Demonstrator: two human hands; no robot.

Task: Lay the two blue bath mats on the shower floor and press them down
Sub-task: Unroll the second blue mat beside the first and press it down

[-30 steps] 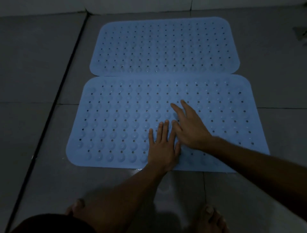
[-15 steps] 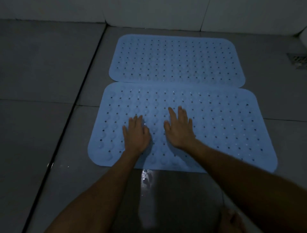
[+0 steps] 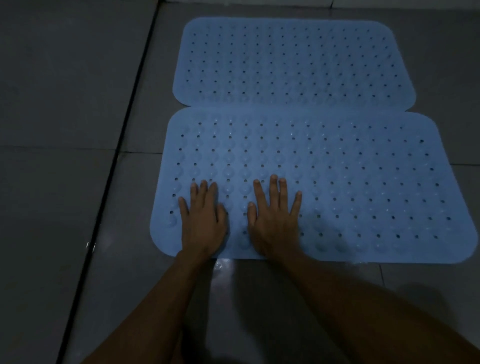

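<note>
Two blue perforated bath mats lie flat on the grey tiled floor, long sides touching. The far mat (image 3: 293,62) sits toward the wall; the near mat (image 3: 350,182) lies just in front of me. My left hand (image 3: 204,220) rests palm down on the near mat's front left part, fingers spread. My right hand (image 3: 274,218) lies flat beside it, a little to the right, fingers apart. Neither hand holds anything.
A dark groove (image 3: 114,166) runs through the floor tiles left of the mats. A wet shiny patch (image 3: 223,265) sits on the tile just before the near mat's front edge. The wall base (image 3: 285,2) runs along the top.
Both hands have slid left across the near mat and spread apart; a second ago they overlapped near its middle. The view has also shifted.
</note>
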